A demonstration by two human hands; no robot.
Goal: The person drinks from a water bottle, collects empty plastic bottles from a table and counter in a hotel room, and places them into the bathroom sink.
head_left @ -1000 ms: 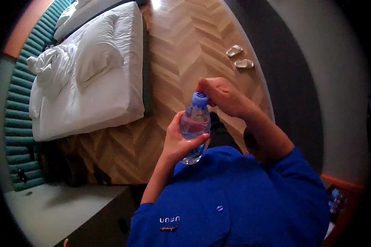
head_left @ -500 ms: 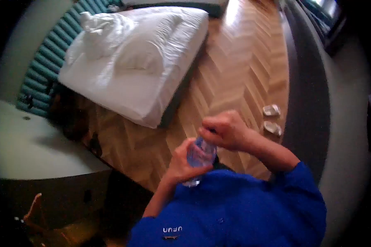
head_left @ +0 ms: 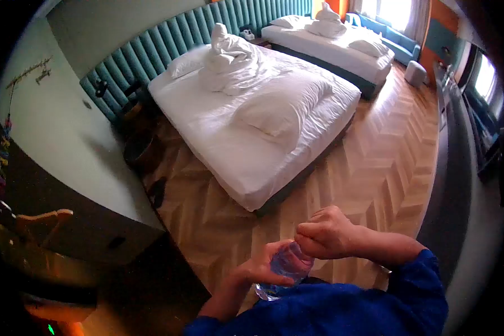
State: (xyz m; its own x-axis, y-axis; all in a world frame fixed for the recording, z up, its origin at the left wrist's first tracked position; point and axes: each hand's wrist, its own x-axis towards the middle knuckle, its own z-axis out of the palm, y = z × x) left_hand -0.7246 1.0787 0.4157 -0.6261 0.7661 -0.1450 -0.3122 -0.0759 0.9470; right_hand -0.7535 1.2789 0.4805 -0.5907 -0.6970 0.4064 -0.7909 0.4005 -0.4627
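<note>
A clear plastic bottle (head_left: 291, 265) with a bluish tint is tilted in front of my blue-sleeved body, its top leaning to the right. My left hand (head_left: 260, 266) is closed around its middle, with the thumb across the near side. At the bottle's top end, my right hand (head_left: 329, 233) is closed, fingers curled over the neck. The cap, if one is there, is hidden behind those fingers. The bottle's base (head_left: 267, 291) shows below my left hand.
Ahead stands a bed (head_left: 207, 134) with rumpled white bedding; a second bed (head_left: 302, 38) lies beyond it. Herringbone wood floor (head_left: 386, 151) runs along the right, beside a dark ledge (head_left: 439, 168). A wooden hanger (head_left: 45, 215) hangs at lower left. A blue sofa (head_left: 397, 43) is far back.
The view has tilted up, bringing the second bed and sofa into sight. Both hands and the bottle appear lower in the picture, still together; the white slippers on the floor have left view.
</note>
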